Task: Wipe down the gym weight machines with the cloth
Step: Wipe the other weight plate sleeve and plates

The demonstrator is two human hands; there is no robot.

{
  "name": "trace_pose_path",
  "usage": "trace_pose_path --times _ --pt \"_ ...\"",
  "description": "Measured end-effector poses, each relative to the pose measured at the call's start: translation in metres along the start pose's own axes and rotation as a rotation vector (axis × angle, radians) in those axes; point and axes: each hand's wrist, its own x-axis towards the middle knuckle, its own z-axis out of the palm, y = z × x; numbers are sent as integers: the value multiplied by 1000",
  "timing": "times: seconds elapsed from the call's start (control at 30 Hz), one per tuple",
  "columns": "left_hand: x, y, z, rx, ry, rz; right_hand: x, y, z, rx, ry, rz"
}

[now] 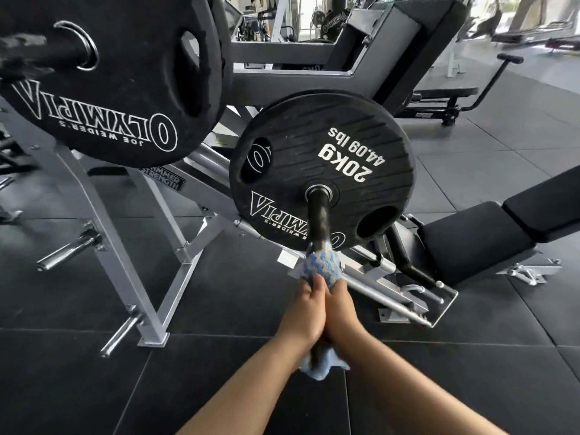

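A blue and white cloth (320, 265) is wrapped round the outer end of a black weight peg (318, 221) that sticks out of a 20 kg black plate (323, 171) on the grey weight machine (175, 246). My left hand (303, 312) and my right hand (340, 309) are pressed side by side and both grip the cloth round the peg. A tail of the cloth (326, 365) hangs below my wrists. The peg's tip is hidden under the cloth and my hands.
A second, larger black plate (103, 80) hangs on a peg at the upper left, close to my head. Bare chrome pegs (67, 251) stick out of the frame low on the left. A black padded seat (477, 243) lies to the right. Black rubber floor tiles lie all round.
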Motion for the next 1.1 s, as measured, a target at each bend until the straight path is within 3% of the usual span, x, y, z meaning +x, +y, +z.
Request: trace_pose_path --times 0.33,0.67,0.87,1.1 --pt "105 29 3 -284 -51 -61 110 -68 4 -248 3 10" --pt "177 49 -2 -278 -60 -176 176 -100 16 -412 83 36" --pt "185 60 -3 -262 -50 -164 197 -110 14 -160 68 84" --pt "135 47 9 44 83 8 160 -71 0 240 -218 219"
